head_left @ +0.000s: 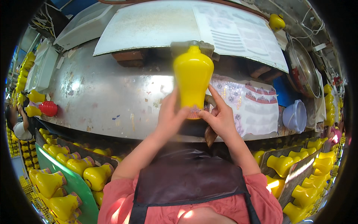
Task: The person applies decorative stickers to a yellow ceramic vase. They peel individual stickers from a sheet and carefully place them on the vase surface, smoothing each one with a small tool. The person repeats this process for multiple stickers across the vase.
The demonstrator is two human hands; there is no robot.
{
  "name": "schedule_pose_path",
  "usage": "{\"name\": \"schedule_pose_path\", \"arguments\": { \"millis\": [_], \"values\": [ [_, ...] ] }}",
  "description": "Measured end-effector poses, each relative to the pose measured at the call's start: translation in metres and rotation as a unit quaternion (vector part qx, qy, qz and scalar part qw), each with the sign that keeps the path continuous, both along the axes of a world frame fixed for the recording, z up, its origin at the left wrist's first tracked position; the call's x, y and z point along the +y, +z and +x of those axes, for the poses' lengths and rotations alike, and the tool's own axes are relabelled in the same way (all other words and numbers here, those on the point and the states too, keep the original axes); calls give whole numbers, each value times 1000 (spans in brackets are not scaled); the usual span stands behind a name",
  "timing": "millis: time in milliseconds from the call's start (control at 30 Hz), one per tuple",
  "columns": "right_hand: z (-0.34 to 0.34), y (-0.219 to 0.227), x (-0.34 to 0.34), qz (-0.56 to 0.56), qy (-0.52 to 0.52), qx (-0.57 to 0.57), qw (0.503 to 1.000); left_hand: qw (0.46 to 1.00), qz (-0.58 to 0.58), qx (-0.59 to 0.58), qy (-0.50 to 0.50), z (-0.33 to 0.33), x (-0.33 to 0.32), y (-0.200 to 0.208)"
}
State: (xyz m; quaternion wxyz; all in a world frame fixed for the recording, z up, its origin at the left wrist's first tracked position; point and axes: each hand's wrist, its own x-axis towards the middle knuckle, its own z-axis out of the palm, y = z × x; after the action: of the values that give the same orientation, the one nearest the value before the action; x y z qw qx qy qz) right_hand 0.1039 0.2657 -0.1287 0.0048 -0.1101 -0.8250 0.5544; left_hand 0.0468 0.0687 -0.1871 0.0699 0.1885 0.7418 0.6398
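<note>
A glossy yellow vase (194, 71) is between my hands over the metal table, its narrow neck pointing away from me. The neck end meets a dark padded block (207, 48) at the edge of the white board; whether it rests there I cannot tell. My left hand (171, 112) grips the lower left side, with the thumb near the base. On the other side, my right hand (219, 112) holds the base, its thumb pressed on a pinkish patterned band (195, 111) there. A brown handle-like piece (210, 136) shows below my right hand, partly hidden.
Printed decal sheets (257, 108) lie right of the vase, near a pale blue bucket (294, 116). A white board (149, 24) stands raised on bricks (128, 58) at the back. Racks of yellow vases (99, 175) flank me. A red ribbed object (48, 108) sits far left.
</note>
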Motion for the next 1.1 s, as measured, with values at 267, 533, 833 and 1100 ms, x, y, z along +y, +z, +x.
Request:
{"name": "schedule_pose_path", "arguments": {
  "millis": [267,533,833,1100],
  "values": [
    [0,-6,4,-7,0,-10,1000,1000,-17,0,0,1,-2,-1],
    [-6,-13,12,-11,0,-25,1000,1000,-12,-10,8,0,1,-2],
    [-6,29,29,-202,29,29,979,997,50,-54,-36,0,-1,15],
    [-10,44,-1,305,106,303,897,997,34,-59,-45,-3,-3,20]
  ]
}}
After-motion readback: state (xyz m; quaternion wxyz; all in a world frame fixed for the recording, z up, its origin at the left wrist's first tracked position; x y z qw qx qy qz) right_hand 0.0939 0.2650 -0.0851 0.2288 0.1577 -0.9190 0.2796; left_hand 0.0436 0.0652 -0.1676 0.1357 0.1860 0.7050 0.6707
